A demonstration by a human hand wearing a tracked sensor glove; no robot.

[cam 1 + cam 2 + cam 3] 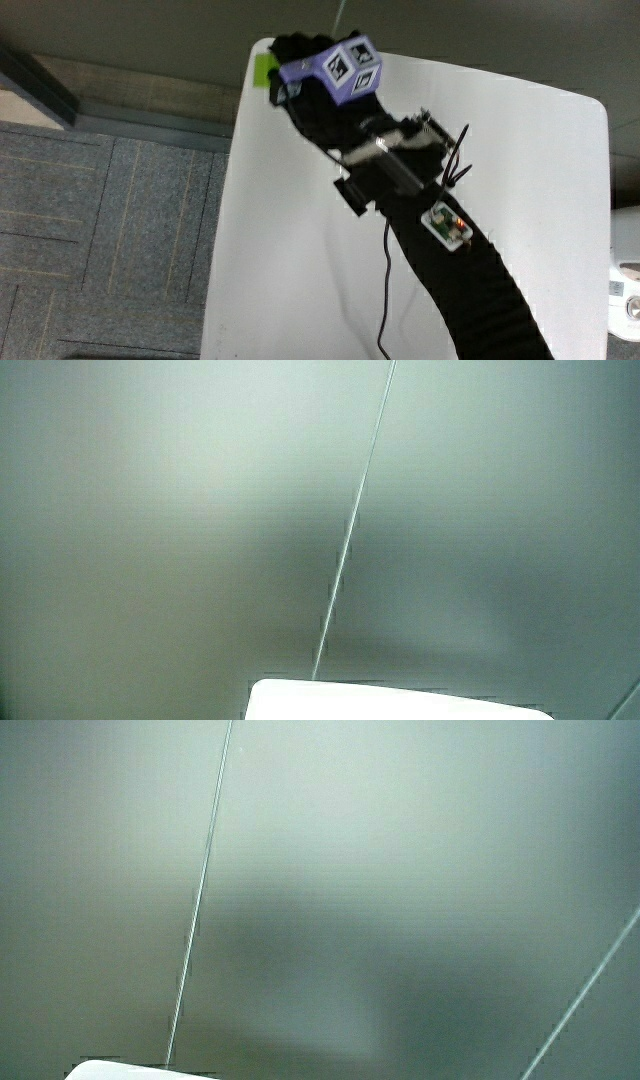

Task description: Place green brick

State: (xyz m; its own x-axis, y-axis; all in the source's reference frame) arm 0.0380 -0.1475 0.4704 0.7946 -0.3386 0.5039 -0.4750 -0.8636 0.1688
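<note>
Hands [318,75] at a corner of the table [300,250], over the green brick [264,70]. Grip on it: cannot tell. Side views: pale wall only.

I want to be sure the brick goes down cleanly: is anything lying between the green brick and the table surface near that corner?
Nothing visible does. The hand is at the green brick by the white table's corner, and the tabletop around it shows bare. Both side views show only a pale wall.
</note>
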